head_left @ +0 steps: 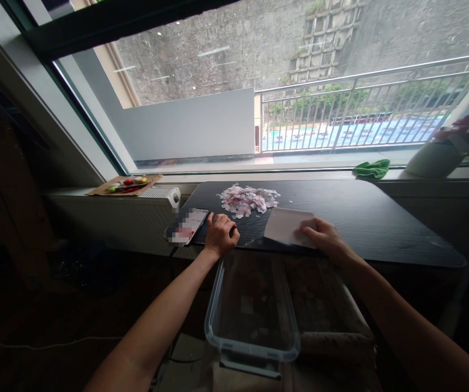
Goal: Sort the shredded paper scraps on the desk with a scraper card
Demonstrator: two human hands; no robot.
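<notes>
My right hand (324, 237) grips the right end of a thin, flat white board (285, 224) at the front edge of the dark table (352, 218). My left hand (221, 234) rests at the same edge with its fingers curled in, and nothing shows in it. Just left of it lies a phone (191, 226) with its screen lit and partly blurred out. Behind the board sits a heap of small pinkish-white paper scraps (247, 200). Below the table edge stands a clear plastic bin (254, 353) without a lid on top, with a few scraps inside.
To the right of the bin is a brown cardboard box (332, 337). A radiator (136, 218) at left bears a piece of cardboard (99, 190) with colourful items. A green cloth (372, 169) and a pale vase-like container (436, 157) stand along the windowsill.
</notes>
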